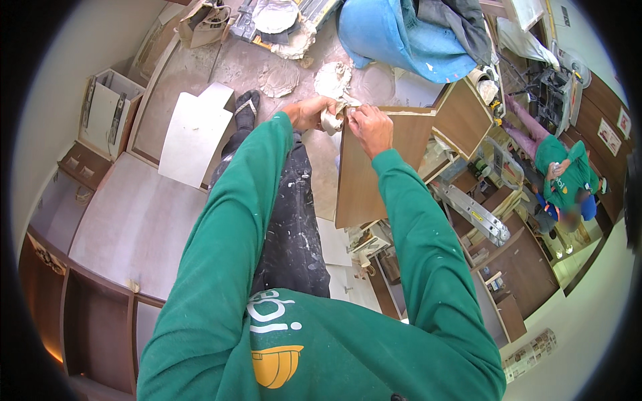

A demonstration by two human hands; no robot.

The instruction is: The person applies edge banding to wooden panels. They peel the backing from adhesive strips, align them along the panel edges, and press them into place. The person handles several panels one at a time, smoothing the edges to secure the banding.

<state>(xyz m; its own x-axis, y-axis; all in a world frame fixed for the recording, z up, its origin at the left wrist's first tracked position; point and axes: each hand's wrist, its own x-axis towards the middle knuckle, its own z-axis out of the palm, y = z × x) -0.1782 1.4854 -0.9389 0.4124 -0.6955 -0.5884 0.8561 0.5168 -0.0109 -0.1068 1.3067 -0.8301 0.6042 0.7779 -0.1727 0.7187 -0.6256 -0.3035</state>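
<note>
My left hand (pixel 309 112) grips a crumpled, cream-coloured wad of thin material (pixel 332 121), perhaps tape or cloth, at the top left corner of a brown wooden panel (pixel 374 187). My right hand (pixel 371 128) is just right of it, fingers bent and pinched at that corner on part of the same material; exactly where they grip is partly hidden. The panel stands tilted below my hands, with a pale strip along its top edge. White crumpled pieces (pixel 332 79) lie on the dusty floor beyond them.
A white board (pixel 190 134) lies left of my legs. A blue tarp (pixel 401 37) is above. More wooden boxes (pixel 461 113) and a metal ladder (pixel 475 214) are at the right, where another person (pixel 562 167) in a green top holds something small. Cabinets (pixel 93 287) line the left.
</note>
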